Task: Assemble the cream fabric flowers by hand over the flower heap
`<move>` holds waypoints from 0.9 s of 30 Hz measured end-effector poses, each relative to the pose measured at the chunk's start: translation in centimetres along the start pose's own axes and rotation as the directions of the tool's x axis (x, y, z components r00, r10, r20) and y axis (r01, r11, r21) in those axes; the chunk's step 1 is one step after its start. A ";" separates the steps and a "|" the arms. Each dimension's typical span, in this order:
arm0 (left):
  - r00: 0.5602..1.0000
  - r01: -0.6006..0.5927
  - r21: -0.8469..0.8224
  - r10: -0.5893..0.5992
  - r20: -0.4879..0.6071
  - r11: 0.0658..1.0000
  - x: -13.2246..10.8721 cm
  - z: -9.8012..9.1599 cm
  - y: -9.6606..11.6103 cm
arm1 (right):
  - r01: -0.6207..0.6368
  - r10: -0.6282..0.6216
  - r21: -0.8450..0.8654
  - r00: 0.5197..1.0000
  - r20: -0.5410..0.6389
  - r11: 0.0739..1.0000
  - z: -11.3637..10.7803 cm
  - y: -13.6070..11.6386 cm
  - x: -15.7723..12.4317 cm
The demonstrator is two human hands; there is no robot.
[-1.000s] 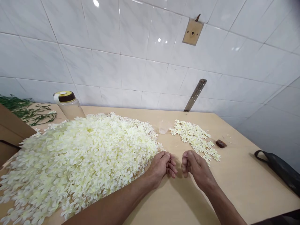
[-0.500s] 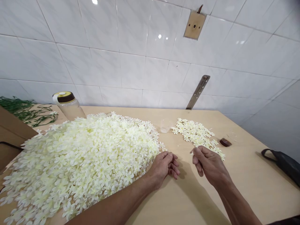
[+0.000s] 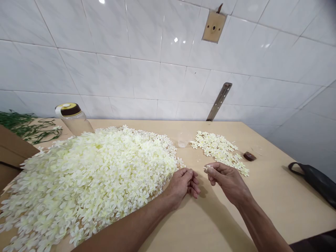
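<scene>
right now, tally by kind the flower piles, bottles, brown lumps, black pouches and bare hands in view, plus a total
Flower piles: 2, the large pile and the small pile
Bottle: 1
Brown lump: 1
Black pouch: 1
Hands: 2, left hand and right hand
Total: 7

Your one view looks from your head, forward and down over the table [image 3: 275,196] to the wall [image 3: 118,77], which fills the upper half. It sits close: your left hand [image 3: 183,185] and right hand [image 3: 228,182] show low, right of centre. It spans wide, from the pile [image 3: 91,175] at left to the bag [image 3: 317,183] at right.
</scene>
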State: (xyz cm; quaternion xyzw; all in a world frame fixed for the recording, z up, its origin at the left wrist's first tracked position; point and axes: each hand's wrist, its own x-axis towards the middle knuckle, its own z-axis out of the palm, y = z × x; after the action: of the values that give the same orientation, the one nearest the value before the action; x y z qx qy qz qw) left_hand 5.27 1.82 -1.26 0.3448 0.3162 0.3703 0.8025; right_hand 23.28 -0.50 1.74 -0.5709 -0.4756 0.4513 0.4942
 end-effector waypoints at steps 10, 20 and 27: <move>1.000 -0.016 0.023 0.016 -0.001 1.000 -0.2 0.1 0.1 | -0.060 0.056 0.075 0.997 0.047 0.995 0.4 -0.8 -1.0; 0.998 -0.065 0.056 0.064 0.019 0.996 -0.4 0.2 0.0 | -0.030 0.039 -0.135 0.997 0.061 0.990 2.2 -0.2 -1.5; 0.992 -0.121 0.124 0.123 -0.009 0.985 -0.5 0.2 0.2 | 0.137 -0.113 -0.429 0.990 0.081 0.893 3.2 0.0 -2.2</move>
State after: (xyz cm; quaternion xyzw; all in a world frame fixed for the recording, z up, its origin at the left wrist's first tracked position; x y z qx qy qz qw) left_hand 5.08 1.50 -0.86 0.4094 0.3234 0.4015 0.7527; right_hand 19.83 -2.25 1.52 -0.6223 -0.6129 0.3169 0.3696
